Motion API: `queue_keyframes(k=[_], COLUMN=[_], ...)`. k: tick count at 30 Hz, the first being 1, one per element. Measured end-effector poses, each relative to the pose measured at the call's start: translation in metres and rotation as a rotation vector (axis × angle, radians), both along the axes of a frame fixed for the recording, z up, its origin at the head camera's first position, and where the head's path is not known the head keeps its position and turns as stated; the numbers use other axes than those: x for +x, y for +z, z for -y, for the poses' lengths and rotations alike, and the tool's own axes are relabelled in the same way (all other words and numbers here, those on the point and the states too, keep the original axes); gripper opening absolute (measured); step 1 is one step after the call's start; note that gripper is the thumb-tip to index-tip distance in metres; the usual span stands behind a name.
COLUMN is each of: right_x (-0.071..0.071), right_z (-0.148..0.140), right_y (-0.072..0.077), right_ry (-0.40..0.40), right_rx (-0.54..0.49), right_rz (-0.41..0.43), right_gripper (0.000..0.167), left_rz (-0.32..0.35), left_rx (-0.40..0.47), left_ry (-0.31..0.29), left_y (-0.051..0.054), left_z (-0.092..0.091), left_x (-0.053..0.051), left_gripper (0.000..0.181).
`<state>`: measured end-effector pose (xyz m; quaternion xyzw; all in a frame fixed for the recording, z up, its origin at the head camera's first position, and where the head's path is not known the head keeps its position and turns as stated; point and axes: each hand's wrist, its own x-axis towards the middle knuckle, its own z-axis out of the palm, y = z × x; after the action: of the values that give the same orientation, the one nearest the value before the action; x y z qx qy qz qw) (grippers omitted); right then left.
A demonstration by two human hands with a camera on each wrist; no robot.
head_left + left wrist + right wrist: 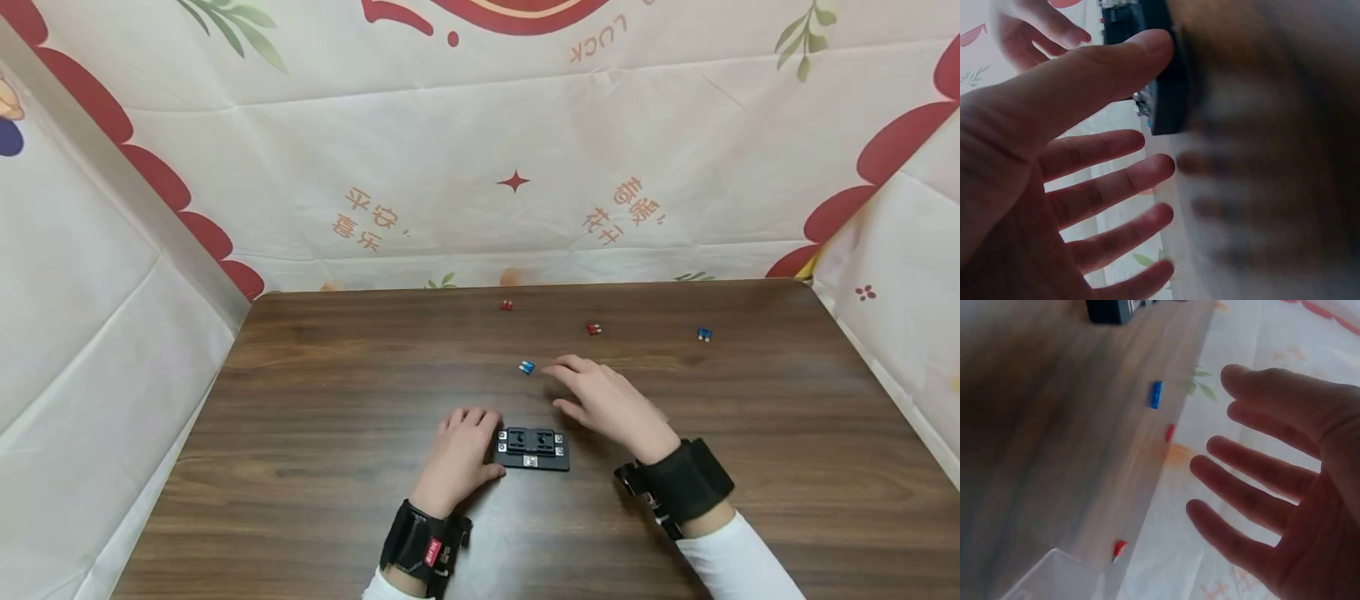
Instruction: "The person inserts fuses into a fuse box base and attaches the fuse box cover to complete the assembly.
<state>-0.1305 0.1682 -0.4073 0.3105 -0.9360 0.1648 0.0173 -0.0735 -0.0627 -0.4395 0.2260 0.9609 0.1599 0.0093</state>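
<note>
Head view is showing a black block (pixel 531 450) lying on the table (pixel 300 467) beside the left hand (pixel 467 454), whose grip is standing apart; the right hand (pixel 603 400), its grip standing apart, is hovering near a blue piece (pixel 527 367), while two red pieces (pixel 593 329) and another blue piece (pixel 705 334) are lying farther back

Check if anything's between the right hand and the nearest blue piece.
Nothing visible is: in the head view, the blue piece lies just left of the right hand, with only tabletop showing between them.
</note>
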Motion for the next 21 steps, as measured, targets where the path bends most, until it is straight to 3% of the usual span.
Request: queue_keyframes(k=[7, 13, 21], right_x=[-0.034, -0.059, -0.076], right_z=[0.014, 0.024, 0.032], right_y=[-0.006, -0.017, -0.025], right_ry=[0.093, 0.143, 0.182], right_rx=[0.051, 0.063, 0.089], right_rz=[-0.024, 0.007, 0.064], right_gripper=[0.034, 0.027, 0.027], left_rz=[0.026, 0.033, 0.032], left_rx=[0.014, 0.041, 0.036], left_ry=[-0.074, -0.086, -0.093], left_y=[0.002, -0.001, -0.002], left_z=[-0.008, -0.009, -0.009], left_x=[-0.007, -0.008, -0.008], left_gripper=[0.05, 0.045, 0.045])
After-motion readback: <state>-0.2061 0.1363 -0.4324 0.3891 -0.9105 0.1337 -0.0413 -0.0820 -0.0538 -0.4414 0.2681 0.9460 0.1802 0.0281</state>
